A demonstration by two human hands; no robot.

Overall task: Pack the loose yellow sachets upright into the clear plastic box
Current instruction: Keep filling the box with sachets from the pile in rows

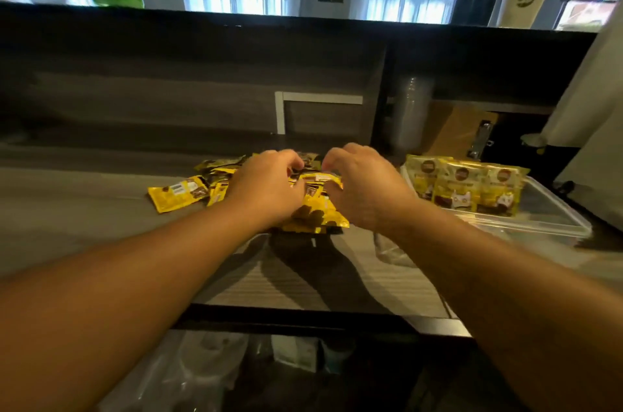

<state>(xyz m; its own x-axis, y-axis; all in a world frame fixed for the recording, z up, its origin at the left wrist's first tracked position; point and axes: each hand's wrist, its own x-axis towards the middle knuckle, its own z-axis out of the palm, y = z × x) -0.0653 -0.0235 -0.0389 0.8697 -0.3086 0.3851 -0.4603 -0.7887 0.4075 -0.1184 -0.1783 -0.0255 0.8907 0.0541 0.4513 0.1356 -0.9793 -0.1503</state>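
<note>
Forearms reach from the near edge across a grey desk to a heap of yellow sachets. Left hand and right hand curl over the heap, fingers pinching flat packets at its top. These look light, thin, glossy and likely slippery, so taking them by the edges suits best. One sachet lies apart at left. Further right, a clear plastic box holds a row standing upright, with room near its front.

I see both hands, left and right, curled over my sachet pile; upright sachets stand in the clear box.
</note>
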